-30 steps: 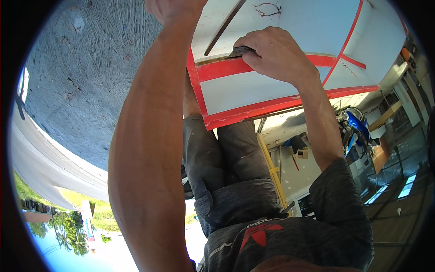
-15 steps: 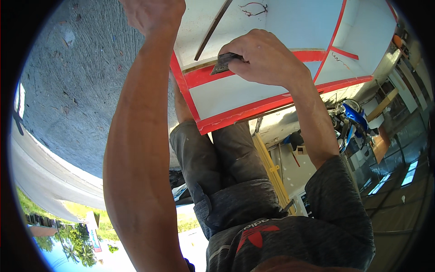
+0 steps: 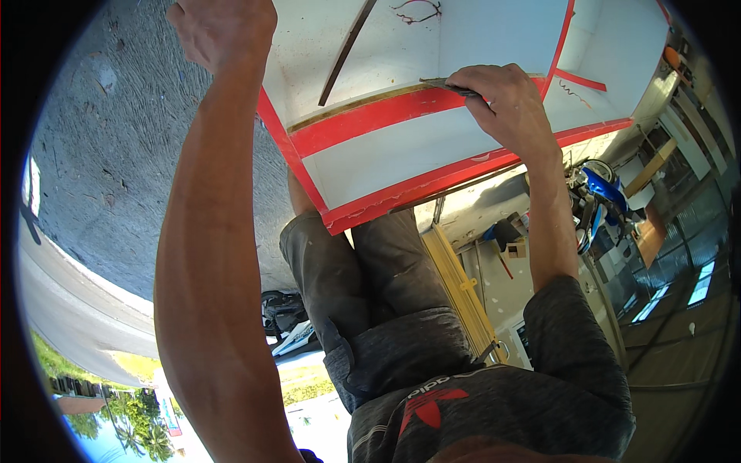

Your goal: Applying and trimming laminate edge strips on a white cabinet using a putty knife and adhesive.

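Note:
A white cabinet with red-painted edges stands in front of my legs. In my right hand is a dark grey folded piece of sandpaper, pinched between thumb and fingers. It touches the bare brown top edge of the red front strip, near the strip's right end. My left hand is raised at the upper left, beside the cabinet's left side and partly cut off by the frame. Its fingers are bent and mostly hidden, so whether it grips anything cannot be seen.
A thin dark strip lies inside the cabinet, near some reddish wire. Rough concrete spreads on the left. A blue motorcycle and wooden boards stand to the right, and a yellow frame is beside my legs.
My right hand has slid right along the strip's top edge with the sandpaper, from near its left end. My left hand has shifted slightly left, and the whole view has moved a little.

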### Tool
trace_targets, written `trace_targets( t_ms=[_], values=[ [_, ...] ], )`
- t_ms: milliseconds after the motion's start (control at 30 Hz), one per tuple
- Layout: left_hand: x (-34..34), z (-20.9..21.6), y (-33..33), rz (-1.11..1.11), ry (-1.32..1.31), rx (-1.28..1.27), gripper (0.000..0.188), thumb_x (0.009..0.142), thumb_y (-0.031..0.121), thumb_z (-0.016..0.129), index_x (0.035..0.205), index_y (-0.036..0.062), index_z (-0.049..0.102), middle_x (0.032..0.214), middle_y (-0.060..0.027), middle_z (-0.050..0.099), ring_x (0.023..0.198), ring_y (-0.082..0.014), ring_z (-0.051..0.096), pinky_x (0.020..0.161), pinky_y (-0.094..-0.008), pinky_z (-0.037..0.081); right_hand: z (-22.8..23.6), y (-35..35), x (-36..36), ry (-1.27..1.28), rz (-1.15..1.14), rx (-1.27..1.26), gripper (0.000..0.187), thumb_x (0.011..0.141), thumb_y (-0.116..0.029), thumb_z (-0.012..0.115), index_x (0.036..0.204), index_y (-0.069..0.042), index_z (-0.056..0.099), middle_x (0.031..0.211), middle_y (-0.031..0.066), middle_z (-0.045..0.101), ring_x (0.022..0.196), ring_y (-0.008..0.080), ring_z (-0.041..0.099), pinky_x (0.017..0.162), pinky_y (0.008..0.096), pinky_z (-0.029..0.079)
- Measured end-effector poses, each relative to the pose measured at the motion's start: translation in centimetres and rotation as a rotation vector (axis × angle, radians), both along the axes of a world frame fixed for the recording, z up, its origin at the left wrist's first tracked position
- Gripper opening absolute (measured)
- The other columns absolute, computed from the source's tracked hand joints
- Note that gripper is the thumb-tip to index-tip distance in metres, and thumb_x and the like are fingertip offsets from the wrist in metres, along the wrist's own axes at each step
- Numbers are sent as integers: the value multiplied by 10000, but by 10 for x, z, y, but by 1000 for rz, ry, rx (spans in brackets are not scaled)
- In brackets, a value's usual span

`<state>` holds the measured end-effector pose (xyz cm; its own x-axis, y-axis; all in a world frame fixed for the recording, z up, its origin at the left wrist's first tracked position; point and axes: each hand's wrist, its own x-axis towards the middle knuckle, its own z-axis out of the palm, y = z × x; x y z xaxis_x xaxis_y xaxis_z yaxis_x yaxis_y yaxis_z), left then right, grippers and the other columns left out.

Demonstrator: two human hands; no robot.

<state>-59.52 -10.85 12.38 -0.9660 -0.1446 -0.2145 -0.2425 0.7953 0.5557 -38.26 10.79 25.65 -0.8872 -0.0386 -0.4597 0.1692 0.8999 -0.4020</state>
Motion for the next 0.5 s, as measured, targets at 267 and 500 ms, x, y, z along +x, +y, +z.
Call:
trace_targets(
  t_ms=[267, 500],
  values=[
    [-3, -2, -5, 6, -4, 25, 733, 957, 582, 603, 1345, -39, 563, 1314, -275, 574, 1259, -446, 528, 1075, -511, 395, 6, 5, 1, -33, -14, -3, 166, 844, -47, 687, 985, -81, 768, 933, 51, 769, 810, 257, 705, 784, 388, 521],
    [-2, -1, 1, 19, 16, 12, 727, 954, 587, 597, 1328, -37, 580, 1302, -298, 590, 1241, -448, 548, 1079, -507, 395, -15, 28, -12, -27, -14, 59, 209, 862, -66, 646, 1007, -104, 792, 905, 69, 771, 725, 268, 705, 741, 388, 566]
  ],
)
